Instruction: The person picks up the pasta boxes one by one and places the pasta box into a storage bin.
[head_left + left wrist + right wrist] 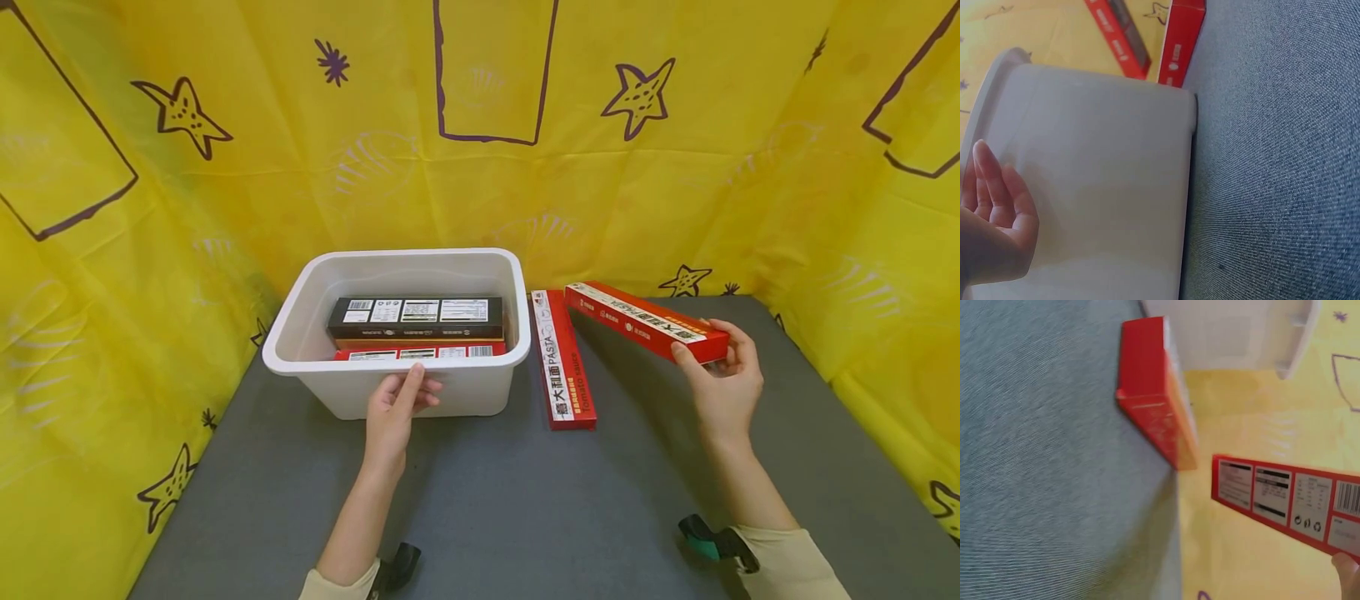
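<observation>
A red pasta box (pixel 645 321) is raised above the table, and my right hand (pixel 727 387) grips its near end between thumb and fingers. In the right wrist view the printed side of this box (pixel 1272 494) faces the camera, and only a bit of the hand (pixel 1347 575) shows at the edge. My left hand (pixel 393 400) is at the front of a white plastic bin (pixel 322 367), its fingers loosely bent near the rim; whether it touches cannot be told. Inside the bin lie a black box (pixel 416 321) and a red box (pixel 420 352).
A second red pasta box (pixel 561 358) lies on the grey table (pixel 480 500), just right of the bin. Yellow patterned cloth (pixel 480 192) hangs behind and along both sides of the table.
</observation>
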Tool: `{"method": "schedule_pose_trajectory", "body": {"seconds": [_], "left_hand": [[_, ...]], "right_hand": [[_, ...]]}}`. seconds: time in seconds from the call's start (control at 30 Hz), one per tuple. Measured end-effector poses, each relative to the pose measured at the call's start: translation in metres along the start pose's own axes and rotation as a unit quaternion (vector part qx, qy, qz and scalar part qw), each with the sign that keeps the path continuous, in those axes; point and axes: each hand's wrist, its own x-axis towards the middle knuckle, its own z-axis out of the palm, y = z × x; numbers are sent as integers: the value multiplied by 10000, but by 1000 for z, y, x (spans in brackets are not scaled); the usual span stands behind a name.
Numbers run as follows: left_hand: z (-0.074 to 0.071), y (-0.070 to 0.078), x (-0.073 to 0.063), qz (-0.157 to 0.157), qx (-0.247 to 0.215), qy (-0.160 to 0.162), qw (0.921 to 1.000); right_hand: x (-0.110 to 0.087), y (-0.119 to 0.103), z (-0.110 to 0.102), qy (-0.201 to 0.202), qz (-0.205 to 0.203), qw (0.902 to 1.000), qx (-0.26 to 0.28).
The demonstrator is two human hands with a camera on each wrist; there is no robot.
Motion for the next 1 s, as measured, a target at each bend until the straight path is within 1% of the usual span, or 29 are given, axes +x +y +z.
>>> {"method": "schedule_pose_trajectory", "body": {"seconds": [0.2, 0.33, 0.47, 0.57, 0.63, 0.77, 0.87, 1.0], "left_hand": [[0, 1, 0, 2, -21, 33, 10000], [0, 0, 0, -10, 3, 22, 10000], [0, 0, 0, -23, 34, 10, 10000], [0, 0, 0, -26, 59, 8, 10000], [0, 0, 0, -18, 69, 5, 10000], [0, 0, 0, -26, 87, 17, 10000], [0, 0, 0, -34, 80, 35, 10000], [1, -1, 0, -26, 48, 28, 10000]], "right_hand": [[-1, -16, 5, -96, -87, 9973, 717], [-2, -26, 9, -166, -87, 9922, 1235], [-2, -36, 14, -188, -85, 9815, 1906], [-3, -44, 18, -186, -68, 9702, 2415], [-3, -48, 20, -183, -74, 9637, 2662], [-6, -54, 23, -244, -95, 9563, 2912], [-8, -58, 26, -386, -83, 9544, 2959], [-11, -61, 28, -641, 8, 9479, 3121]]}}
